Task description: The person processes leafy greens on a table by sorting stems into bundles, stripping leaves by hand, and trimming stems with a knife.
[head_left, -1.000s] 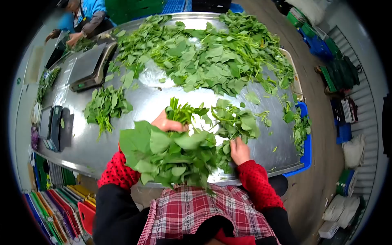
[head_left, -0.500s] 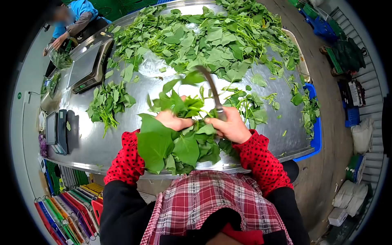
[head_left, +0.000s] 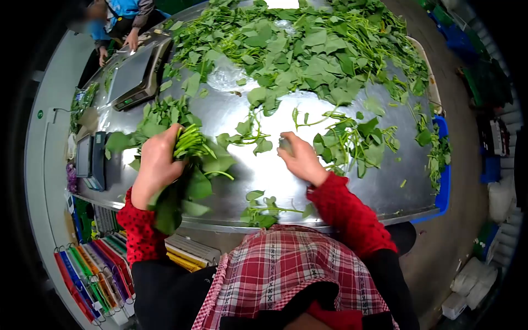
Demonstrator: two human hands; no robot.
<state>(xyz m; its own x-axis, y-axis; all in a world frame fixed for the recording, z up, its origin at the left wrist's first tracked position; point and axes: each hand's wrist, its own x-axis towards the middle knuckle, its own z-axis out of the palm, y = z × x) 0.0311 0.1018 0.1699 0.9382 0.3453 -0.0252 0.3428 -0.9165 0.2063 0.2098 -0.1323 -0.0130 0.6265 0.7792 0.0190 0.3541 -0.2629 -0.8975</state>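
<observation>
From here I count: left hand [head_left: 158, 162], clenched round leafy bunch [head_left: 191, 144]; right hand [head_left: 302, 161], curled about grey tool [head_left: 285, 144].

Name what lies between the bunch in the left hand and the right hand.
In the head view, some loose leafy greens lie on the metal table between the bunch and right hand.

A person in blue [head_left: 125, 7] stands behind a flat-topped digital scale [head_left: 133, 75]; nearer sits a smaller dark-topped device [head_left: 91, 160]. A row of multicoloured folders [head_left: 94, 279] stands lower left. At far right, white sacks [head_left: 476, 279] lie near a white box [head_left: 454, 306], below a blue crate [head_left: 445, 190].
</observation>
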